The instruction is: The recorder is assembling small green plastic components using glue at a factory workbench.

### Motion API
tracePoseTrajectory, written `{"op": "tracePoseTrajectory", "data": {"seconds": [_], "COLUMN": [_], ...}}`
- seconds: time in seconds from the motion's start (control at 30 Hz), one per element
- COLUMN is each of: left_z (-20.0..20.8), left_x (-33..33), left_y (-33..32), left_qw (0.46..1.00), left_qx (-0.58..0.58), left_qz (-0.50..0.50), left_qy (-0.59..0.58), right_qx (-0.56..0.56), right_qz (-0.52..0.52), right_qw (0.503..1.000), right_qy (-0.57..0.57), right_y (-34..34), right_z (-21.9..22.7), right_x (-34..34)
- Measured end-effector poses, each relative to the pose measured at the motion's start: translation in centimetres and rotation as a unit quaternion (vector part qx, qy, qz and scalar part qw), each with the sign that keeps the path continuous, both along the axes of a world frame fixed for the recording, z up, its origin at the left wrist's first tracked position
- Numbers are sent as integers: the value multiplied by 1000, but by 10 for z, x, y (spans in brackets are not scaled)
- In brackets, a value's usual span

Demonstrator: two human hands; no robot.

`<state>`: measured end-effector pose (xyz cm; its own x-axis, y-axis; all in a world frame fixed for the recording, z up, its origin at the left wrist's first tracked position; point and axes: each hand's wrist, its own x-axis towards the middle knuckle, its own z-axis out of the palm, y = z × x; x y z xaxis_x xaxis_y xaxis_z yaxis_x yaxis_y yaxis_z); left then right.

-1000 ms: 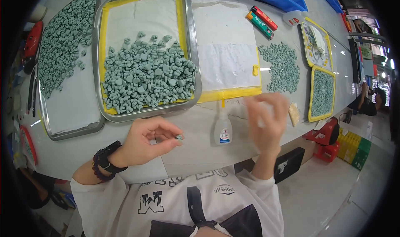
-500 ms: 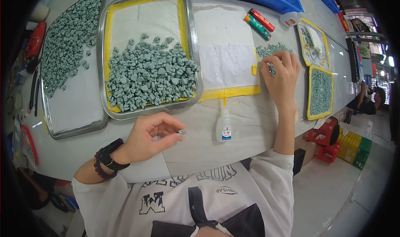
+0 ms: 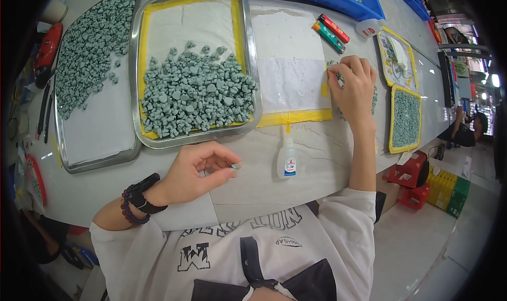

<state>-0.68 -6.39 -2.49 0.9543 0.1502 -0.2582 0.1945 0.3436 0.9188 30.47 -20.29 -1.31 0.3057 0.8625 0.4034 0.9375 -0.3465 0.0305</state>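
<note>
Pale marbled stone forms the long surface (image 3: 317, 158), which is covered with trays of small grey-green moulded pieces. Near the middle of the surface a rectangular steel tray lined with yellow tape (image 3: 248, 63) is seen, with a heap of the grey-green pieces (image 3: 195, 95) piled in its near half. A second steel tray (image 3: 95, 153) lies just beside it toward the left edge, its far part spread with more pieces. A white sheet bordered with yellow tape (image 3: 290, 73) lies flat next to the middle tray, and a small white glue bottle with a pointed nozzle (image 3: 287, 161) stands close to the near edge.

The left hand (image 3: 198, 171) is held above the near edge, and a single small grey-green piece (image 3: 235, 167) is pinched between its thumb and fingers (image 3: 222, 153). A black watch and a dark bead bracelet (image 3: 136, 198) are worn on that wrist.

The right hand (image 3: 355, 89) is stretched out to the right rim of the white sheet, over a loose scatter of pieces (image 3: 374, 97) on the bare stone; its fingers are bent down together at the sheet's edge, and whether anything is gripped there cannot be told. Red and green markers (image 3: 330, 31) lie beyond it, and two smaller yellow-rimmed trays (image 3: 406, 116) sit toward the right edge.
</note>
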Motion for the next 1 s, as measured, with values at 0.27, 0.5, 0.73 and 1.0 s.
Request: {"op": "tracePoseTrajectory", "data": {"seconds": [0.27, 0.5, 0.73, 1.0], "left_z": [4, 5, 3, 4], "left_x": [-3, 3, -1, -1], "left_y": [1, 4, 1, 5], "left_qw": [1000, 999, 982, 998], "left_qx": [4, 29, 181, -61], "left_qz": [16, -12, -9, -6], "left_qy": [8, -41, -58, 20], "right_qx": [113, 83, 35, 123], "right_qz": [140, 214, 190, 180], "right_qw": [930, 915, 949, 952], "right_qy": [322, 333, 249, 213], "right_y": [-13, -4, -2, 0], "right_z": [40, 21, 17, 2], "right_x": [-105, -157, -167, -173]}}
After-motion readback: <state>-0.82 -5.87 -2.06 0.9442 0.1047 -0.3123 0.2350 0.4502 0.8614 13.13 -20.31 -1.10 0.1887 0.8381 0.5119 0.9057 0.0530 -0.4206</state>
